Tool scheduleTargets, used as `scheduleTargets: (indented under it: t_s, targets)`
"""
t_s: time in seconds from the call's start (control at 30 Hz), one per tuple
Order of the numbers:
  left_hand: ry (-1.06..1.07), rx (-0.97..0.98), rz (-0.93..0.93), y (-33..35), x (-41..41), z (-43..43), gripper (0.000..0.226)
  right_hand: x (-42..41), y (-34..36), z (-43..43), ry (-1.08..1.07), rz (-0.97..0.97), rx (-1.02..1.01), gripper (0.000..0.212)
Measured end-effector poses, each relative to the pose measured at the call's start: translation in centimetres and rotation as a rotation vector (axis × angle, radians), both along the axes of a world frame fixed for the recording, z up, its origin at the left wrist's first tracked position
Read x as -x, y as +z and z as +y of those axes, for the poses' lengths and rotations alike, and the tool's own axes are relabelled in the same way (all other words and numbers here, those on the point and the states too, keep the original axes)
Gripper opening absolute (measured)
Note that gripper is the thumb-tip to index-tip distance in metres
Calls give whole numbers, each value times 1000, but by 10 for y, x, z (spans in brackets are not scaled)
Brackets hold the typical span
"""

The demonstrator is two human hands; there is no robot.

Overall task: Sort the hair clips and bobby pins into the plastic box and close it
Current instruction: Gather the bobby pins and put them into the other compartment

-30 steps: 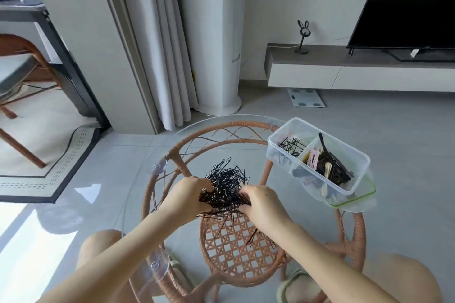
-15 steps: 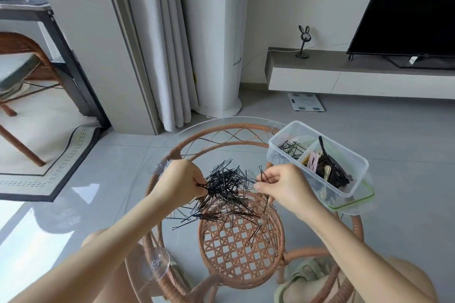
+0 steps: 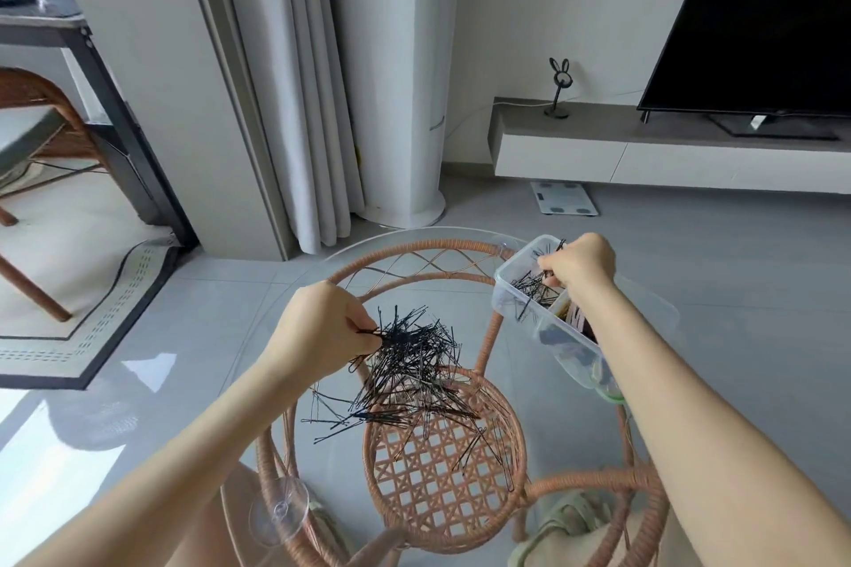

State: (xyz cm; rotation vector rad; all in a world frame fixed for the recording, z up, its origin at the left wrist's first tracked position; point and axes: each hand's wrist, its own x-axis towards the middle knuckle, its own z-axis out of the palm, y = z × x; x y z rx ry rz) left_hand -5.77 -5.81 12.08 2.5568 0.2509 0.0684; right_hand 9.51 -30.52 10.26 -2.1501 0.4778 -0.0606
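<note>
A loose pile of black bobby pins (image 3: 414, 373) lies on the round glass tabletop (image 3: 276, 318) over a rattan frame. My left hand (image 3: 322, 327) pinches several pins at the pile's left edge. A clear plastic box (image 3: 511, 290) stands at the table's right side, with bobby pins in its far compartment and hair clips (image 3: 575, 318) in the near one. My right hand (image 3: 580, 265) is over the far compartment, fingers closed on a few bobby pins. My right forearm hides much of the box. A green-rimmed lid (image 3: 608, 387) lies under the box.
The glass top rests on a rattan table frame (image 3: 442, 465) with a woven lower shelf. Curtains, a white column and a low TV cabinet (image 3: 644, 152) stand behind. A rug and a chair are at the left. My knees show below the glass.
My right hand has carried a pinch of bobby pins from the pile up and right into the box. My left hand stayed at the pile's left edge, which spread out.
</note>
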Motion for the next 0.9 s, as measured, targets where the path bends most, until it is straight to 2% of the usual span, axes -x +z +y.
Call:
scheduleTargets:
  t_s: [0.07, 0.17, 0.33, 0.43, 0.57, 0.7, 0.8, 0.9]
  targets:
    - [7, 16, -9, 4, -1, -2, 14, -4, -5, 6, 47, 74, 107, 16]
    - [8, 28, -29, 11, -4, -4, 13, -6, -8, 13, 124, 157, 165, 19]
    - [1, 53, -57, 21, -18, -10, 13, -8, -5, 11, 310, 178, 259, 18]
    - [-12, 88, -107, 28, -35, -24, 16, -10, 0, 0, 290, 109, 232, 19]
    - [-71, 124, -170, 35, -63, -62, 13, -2, 8, -29, 231, -82, 148, 30]
    - [-129, 63, -172, 32, -91, -111, 3, 19, 14, -58, 213, -236, 134, 31]
    - [-127, -31, -134, 18, -118, -142, 22, 32, 16, -73, 223, -243, 162, 30]
    - [-142, -118, -96, -2, -138, -163, 29, 39, 11, -81, 234, -239, 129, 29]
